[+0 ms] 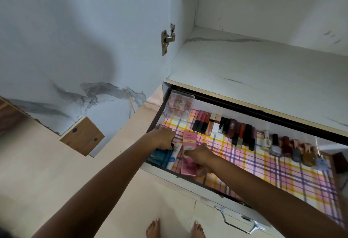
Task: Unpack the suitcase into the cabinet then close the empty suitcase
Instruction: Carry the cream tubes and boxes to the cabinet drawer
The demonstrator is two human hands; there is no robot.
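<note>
Pink box (pixel 188 140): in the open drawer (pixel 188 180) of the cabinet (pixel 244 64), front left part, lying lengthwise on the checked liner (pixel 282 172); near end reaches the drawer's front wall.
Right hand (pixel 199 156): on the pink box, fingers (pixel 200 171) curled round its right edge, thumb across its face; grasping it.
Left hand (pixel 163 140): just left of the pink box, knuckles up, fingers bent down onto the far end of the blue box (pixel 160 157). Gripping or only resting, I cannot tell; the fingertips are hidden.
White tube (pixel 174 155): between the blue box and the pink box, touching both as far as the view shows, cap end toward the front wall.
Clear box (pixel 178 106): back left corner of the drawer, small round pots inside.
Lipsticks (pixel 226 128): a row lying side by side along the back, right of the clear box, dark and red cases.
Nail polish bottles (pixel 291 148): carry the row on toward the right end of the drawer.
Drawer handle (pixel 243 220): metal, on the front face, lower right.
Shelf above: white marbled board, just over the drawer.
Cabinet door (pixel 75 40): swung open to the left, metal hinge (pixel 167 39) at its edge.
Bare feet (pixel 152 229): on the pale floor (pixel 56 162), below the drawer front.
</note>
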